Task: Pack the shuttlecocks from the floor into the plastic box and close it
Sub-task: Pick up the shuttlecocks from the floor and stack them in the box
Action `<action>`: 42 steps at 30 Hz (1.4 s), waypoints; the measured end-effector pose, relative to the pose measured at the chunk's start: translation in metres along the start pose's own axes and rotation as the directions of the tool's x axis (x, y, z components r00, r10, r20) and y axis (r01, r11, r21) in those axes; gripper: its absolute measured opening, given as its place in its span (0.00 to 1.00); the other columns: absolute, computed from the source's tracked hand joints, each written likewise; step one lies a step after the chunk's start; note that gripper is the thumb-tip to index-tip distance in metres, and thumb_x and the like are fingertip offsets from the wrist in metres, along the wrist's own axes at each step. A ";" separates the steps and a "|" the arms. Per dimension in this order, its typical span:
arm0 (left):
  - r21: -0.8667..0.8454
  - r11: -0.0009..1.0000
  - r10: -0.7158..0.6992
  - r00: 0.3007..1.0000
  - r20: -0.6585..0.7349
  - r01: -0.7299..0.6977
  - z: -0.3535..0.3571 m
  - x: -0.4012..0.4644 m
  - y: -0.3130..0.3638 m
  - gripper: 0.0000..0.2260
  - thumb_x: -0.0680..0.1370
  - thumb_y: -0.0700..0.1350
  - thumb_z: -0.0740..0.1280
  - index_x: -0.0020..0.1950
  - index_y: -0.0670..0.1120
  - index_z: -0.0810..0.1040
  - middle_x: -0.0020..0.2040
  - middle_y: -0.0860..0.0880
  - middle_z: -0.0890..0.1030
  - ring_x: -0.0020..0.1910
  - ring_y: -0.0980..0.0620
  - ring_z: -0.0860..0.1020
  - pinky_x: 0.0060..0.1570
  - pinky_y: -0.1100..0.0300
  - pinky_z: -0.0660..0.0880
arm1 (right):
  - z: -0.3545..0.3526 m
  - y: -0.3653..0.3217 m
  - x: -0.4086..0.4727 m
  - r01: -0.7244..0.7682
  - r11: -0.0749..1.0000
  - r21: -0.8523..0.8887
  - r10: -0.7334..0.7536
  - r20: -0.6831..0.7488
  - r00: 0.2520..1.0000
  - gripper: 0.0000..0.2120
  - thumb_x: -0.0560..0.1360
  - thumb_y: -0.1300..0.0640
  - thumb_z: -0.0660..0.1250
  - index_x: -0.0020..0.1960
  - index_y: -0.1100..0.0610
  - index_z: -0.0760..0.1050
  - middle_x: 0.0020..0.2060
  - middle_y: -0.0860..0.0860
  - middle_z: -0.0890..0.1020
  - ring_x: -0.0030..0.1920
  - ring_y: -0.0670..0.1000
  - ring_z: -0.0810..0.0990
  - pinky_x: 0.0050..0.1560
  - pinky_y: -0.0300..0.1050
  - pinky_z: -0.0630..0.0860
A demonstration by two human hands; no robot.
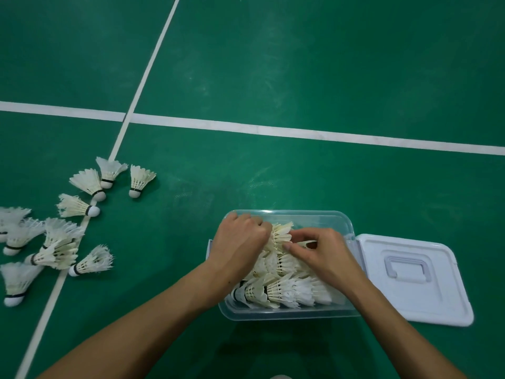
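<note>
Shuttlecocks (284, 292), white-feathered, fill the clear plastic box (322, 218); left hand (240, 239) and right hand (323, 251) pinch their feathers.

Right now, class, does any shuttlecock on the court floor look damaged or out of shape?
Yes. The loose shuttlecock nearest the plastic box, lying left of it, has frayed, splayed feathers, and others in that pile look ragged too. The three farthest up keep neat, even skirts.
</note>
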State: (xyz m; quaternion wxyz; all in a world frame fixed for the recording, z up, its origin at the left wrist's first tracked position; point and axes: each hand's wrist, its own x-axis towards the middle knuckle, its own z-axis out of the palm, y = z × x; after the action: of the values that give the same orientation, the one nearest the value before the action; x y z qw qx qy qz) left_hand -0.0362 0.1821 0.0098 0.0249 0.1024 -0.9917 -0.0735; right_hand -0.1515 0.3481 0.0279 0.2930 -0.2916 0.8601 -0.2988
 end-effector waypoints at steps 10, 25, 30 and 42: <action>-0.687 0.722 -0.267 0.950 -0.162 0.085 -0.049 -0.048 -0.073 0.22 0.74 0.50 0.80 0.66 0.48 0.81 0.60 0.54 0.83 0.51 0.59 0.81 0.46 0.65 0.79 | -0.022 -0.045 0.002 0.266 0.912 -0.312 -0.326 -0.157 0.932 0.14 0.74 0.43 0.75 0.55 0.49 0.84 0.47 0.41 0.86 0.44 0.42 0.83 0.46 0.51 0.85; -0.661 0.665 -0.588 0.789 -0.177 0.348 -0.071 -0.202 -0.245 0.32 0.69 0.55 0.82 0.70 0.55 0.77 0.64 0.59 0.81 0.58 0.57 0.81 0.52 0.54 0.80 | 0.133 -0.195 0.087 0.628 0.702 -0.335 -0.604 0.188 0.775 0.22 0.74 0.37 0.73 0.64 0.44 0.77 0.51 0.39 0.84 0.52 0.45 0.81 0.53 0.52 0.82; -0.560 0.662 -0.664 0.736 -0.129 0.499 -0.074 -0.261 -0.296 0.35 0.67 0.58 0.81 0.72 0.55 0.75 0.64 0.57 0.81 0.57 0.60 0.80 0.54 0.59 0.79 | 0.186 -0.220 0.112 0.688 0.637 -0.347 -0.606 0.325 0.725 0.24 0.75 0.38 0.73 0.66 0.46 0.75 0.53 0.41 0.84 0.56 0.49 0.81 0.54 0.53 0.81; -0.250 0.719 -0.648 0.756 0.098 0.649 -0.032 -0.304 -0.333 0.39 0.69 0.58 0.82 0.76 0.61 0.69 0.72 0.58 0.72 0.67 0.55 0.76 0.63 0.52 0.78 | 0.294 -0.257 0.098 0.784 0.535 -0.315 -0.516 0.614 0.598 0.34 0.73 0.32 0.72 0.72 0.47 0.68 0.62 0.48 0.79 0.58 0.54 0.81 0.53 0.52 0.79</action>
State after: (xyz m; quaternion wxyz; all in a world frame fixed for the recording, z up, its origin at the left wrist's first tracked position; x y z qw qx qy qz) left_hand 0.3294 -0.0820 -0.0195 0.0094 0.4380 -0.8737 -0.2114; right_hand 0.0674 0.0130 -0.0197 0.2461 -0.7314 0.6342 -0.0476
